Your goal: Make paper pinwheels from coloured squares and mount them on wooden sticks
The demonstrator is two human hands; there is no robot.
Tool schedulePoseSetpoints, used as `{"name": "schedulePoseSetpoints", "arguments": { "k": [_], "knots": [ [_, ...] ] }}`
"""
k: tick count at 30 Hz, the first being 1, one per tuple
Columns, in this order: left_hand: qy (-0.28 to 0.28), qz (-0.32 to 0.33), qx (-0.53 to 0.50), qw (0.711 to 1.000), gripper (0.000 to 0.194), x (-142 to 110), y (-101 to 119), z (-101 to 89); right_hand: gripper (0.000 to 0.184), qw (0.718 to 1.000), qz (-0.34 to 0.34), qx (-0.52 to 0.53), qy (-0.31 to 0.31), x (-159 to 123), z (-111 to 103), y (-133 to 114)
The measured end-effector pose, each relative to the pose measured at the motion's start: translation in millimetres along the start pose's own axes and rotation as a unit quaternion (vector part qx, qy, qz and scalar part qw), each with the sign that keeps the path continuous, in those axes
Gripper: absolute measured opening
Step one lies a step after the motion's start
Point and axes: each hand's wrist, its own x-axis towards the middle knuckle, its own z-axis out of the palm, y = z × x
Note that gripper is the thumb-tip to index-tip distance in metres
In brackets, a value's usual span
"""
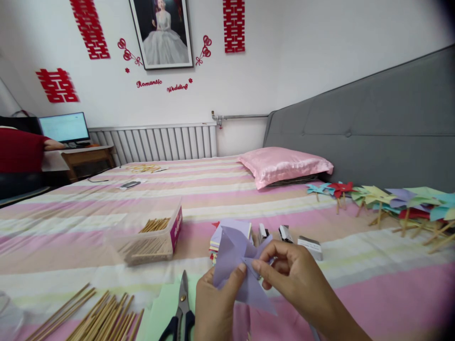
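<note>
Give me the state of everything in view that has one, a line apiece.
Purple paper: partly folded, held in both hands.
Left hand: gripping the paper.
Right hand: pinching the paper near its middle.
Scissors: lying down, blades together.
Plastic box: partly filled with sticks.
Monitor: lit.
Pillow: lying on the bed.
Framed photo: hanging.
</note>
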Motion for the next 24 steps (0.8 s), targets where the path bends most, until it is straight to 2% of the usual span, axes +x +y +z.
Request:
{"name": "schedulePoseSetpoints", "arguments": {
  "k": [8, 19, 24],
  "knots": [
    [0.027, 0.016, 0.023, 0.999, 0.026, -4.5, 3.6, 4.5, 0.019, 1.000, -0.005, -0.020, 0.012, 1.7, 0.5, 2.6],
    [0.027, 0.026, 0.037, 0.999, 0.021, -4.7, 2.2, 4.5, 0.018, 0.999, -0.018, -0.038, 0.010, -0.4, 1.8, 2.2],
    [-0.011, 0.008, -0.020, 1.000, 0.018, -4.9, -1.1, 2.8, 0.017, 0.996, -0.054, -0.063, 0.028, -2.1, 4.6, 2.2]
  ]
}}
